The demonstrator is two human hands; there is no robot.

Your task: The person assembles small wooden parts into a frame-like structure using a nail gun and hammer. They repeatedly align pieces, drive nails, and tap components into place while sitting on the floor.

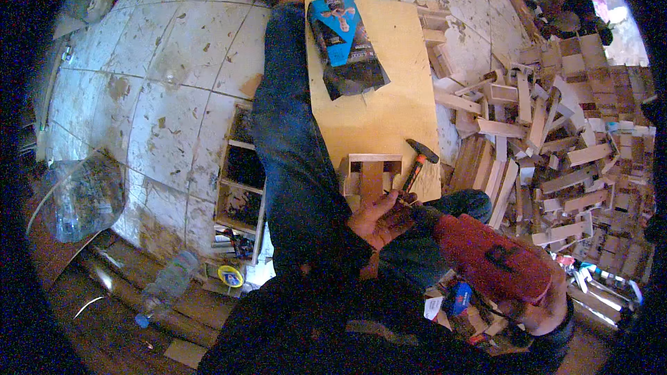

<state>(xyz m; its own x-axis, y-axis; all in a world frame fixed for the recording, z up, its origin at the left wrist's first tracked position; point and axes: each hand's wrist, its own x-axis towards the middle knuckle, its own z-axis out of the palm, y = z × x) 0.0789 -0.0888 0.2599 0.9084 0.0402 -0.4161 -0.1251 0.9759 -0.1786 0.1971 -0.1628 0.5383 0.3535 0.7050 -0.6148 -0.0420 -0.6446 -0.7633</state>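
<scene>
My left hand (373, 223) is turned palm up, its fingers curled, over a small wooden frame (349, 175) with a brown board through its middle. My right hand (411, 218), below a red forearm cover, meets it with fingers pinched together at the left palm. Small thin light bits show by the fingertips; what they are is too small to tell. Just beyond the hands a hammer (417, 164) with a black head and orange-black handle lies on the yellowish board (406, 90). Neither hand visibly grips the hammer.
A blue and black plastic packet (344, 38) lies on the board's far end. Wood pieces (542, 132) are heaped at right. A compartmented wooden frame (240, 167) stands left of my leg, near a yellow-rimmed tub (230, 276) and a plastic bottle (167, 285).
</scene>
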